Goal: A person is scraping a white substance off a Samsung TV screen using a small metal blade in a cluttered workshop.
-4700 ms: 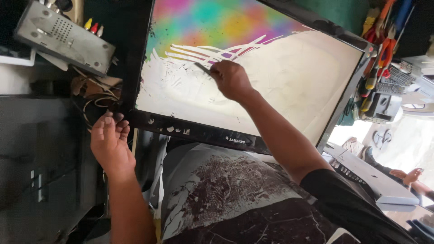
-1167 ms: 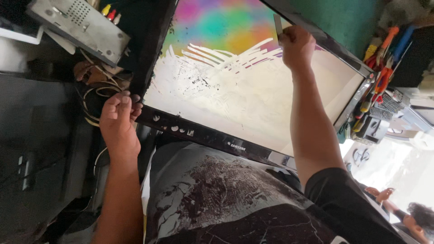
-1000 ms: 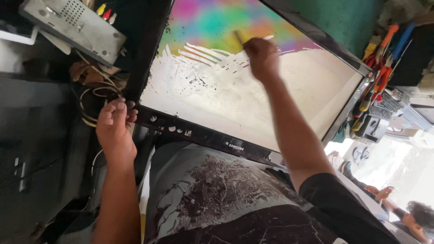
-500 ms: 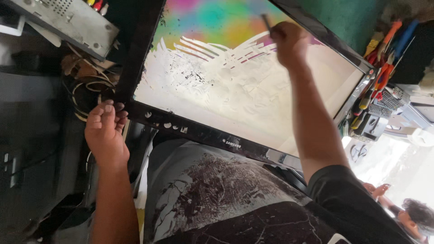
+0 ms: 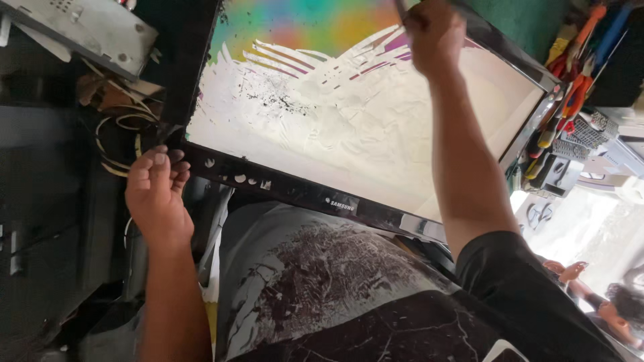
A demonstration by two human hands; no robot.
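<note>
I see L hand fingers curled on bottom-left corner of monitor bezel. R hand fisted around thin scraper near top edge.

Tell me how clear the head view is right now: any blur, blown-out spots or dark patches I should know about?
Head view: right hand is motion-blurred at the top of the flat screen; left hand at the frame's corner is sharp; daylight at the lower right edge washes out; the left side lies in deep shadow.
</note>
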